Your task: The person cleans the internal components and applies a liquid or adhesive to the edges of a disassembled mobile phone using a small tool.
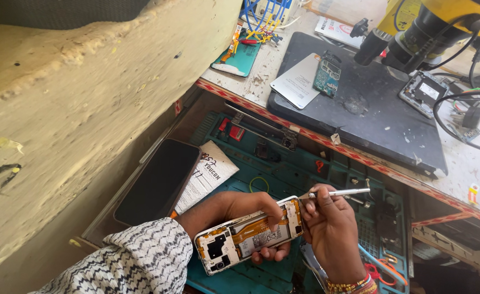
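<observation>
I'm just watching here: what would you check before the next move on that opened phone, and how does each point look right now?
1. Left hand grips the opened phone: ok.
2. Right hand holds the thin metal tool: ok.
3. Tool tip sits at the phone's top edge: ok.
4. Phone's insides face up, orange flex cable visible: ok.
5. Which screw or part the tip touches: cannot tell.
6. Black phone lies apart, left of the hands: ok.

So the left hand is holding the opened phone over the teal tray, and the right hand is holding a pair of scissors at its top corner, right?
Not quite. The head view shows the right hand holding a slim silver screwdriver-like tool, not scissors, at the top corner of the opened phone. The rest stands: the left hand holds the phone over the teal tray.
</observation>
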